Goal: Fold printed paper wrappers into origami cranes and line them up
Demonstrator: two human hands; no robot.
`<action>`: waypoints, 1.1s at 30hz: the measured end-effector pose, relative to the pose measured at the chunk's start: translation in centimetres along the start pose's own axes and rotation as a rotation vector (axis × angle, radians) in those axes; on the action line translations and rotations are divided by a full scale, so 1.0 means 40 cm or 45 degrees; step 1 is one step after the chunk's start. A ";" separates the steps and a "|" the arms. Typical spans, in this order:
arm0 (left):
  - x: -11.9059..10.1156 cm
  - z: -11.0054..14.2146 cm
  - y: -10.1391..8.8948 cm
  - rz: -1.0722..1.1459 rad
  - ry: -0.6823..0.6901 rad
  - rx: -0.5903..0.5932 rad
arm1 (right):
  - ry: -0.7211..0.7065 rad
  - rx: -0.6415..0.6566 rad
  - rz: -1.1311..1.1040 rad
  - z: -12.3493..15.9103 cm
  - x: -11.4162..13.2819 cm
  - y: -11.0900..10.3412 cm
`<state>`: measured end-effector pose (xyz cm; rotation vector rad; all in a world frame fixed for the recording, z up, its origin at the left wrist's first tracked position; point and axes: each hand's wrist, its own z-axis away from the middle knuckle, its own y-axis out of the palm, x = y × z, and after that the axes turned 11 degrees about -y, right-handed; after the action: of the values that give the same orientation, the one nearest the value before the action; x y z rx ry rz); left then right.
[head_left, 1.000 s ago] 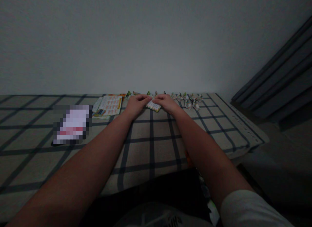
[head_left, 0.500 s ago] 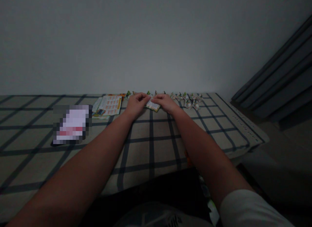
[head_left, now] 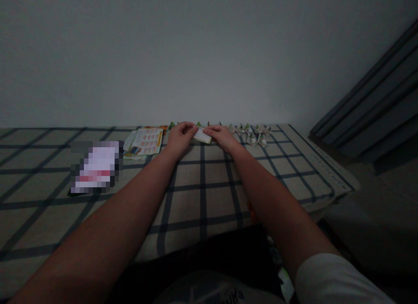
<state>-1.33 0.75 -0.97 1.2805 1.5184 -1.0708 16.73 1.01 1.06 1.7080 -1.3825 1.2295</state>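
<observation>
A small folded piece of printed paper (head_left: 203, 136) is pinched between my two hands over the far part of the checked cloth. My left hand (head_left: 180, 139) grips its left side with thumb and fingers closed. On the other side, the thumb and fingers of my right hand (head_left: 222, 137) press on its right edge. Several small folded paper shapes (head_left: 257, 138) stand behind and to the right of my hands, some partly hidden by them. Left of my left hand lies a stack of printed sheets (head_left: 148, 140).
The checked cloth (head_left: 215, 199) covers the table up to a plain wall (head_left: 209, 55). A phone (head_left: 98, 164) with a blurred screen lies at the left. Dark curtains (head_left: 379, 103) hang at the right, beyond the table's edge.
The folded paper has turned and shifted slightly up and left between my fingers, showing a paler, narrower face. Both hands keep hold of it.
</observation>
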 end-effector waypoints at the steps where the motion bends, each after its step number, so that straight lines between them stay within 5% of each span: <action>1: 0.003 -0.002 0.001 0.021 -0.005 0.000 | -0.006 -0.017 0.018 -0.001 0.002 -0.001; 10: -0.016 0.025 0.001 -0.105 -0.159 0.203 | -0.070 -0.046 0.153 -0.005 -0.015 -0.018; 18: -0.036 0.027 -0.010 -0.249 0.013 0.043 | -0.068 -0.022 0.068 -0.004 -0.012 -0.007; 25: -0.033 0.024 -0.004 -0.228 -0.060 0.116 | -0.150 -0.041 0.331 0.004 0.016 -0.015; 33: -0.023 0.020 -0.013 -0.274 0.009 0.054 | -0.085 -0.012 0.180 0.006 0.012 0.000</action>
<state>-1.67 -0.29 -0.26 1.1688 1.6752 -1.2421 16.82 0.62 1.41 1.6827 -1.5695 1.2495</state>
